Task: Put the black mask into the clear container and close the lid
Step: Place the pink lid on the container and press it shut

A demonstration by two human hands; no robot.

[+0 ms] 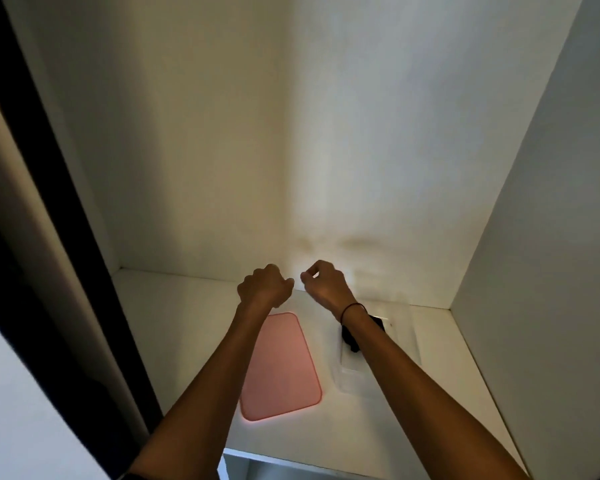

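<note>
A clear container point(404, 336) stands on the white shelf point(174, 323), right of centre, with no lid on it. The black mask point(350, 337) lies inside it, mostly hidden under my right forearm. A pink lid point(284, 368) lies flat on the shelf to the container's left. My left hand point(264, 284) and my right hand point(323, 280) are raised side by side above the back of the shelf. Both have the fingers curled in, and I see nothing held in either.
The shelf sits in a white alcove with a back wall point(291, 133) and a right side wall point(551, 237). A dark door frame point(49, 237) runs down the left. A lower compartment opens below the shelf's front edge point(257, 459).
</note>
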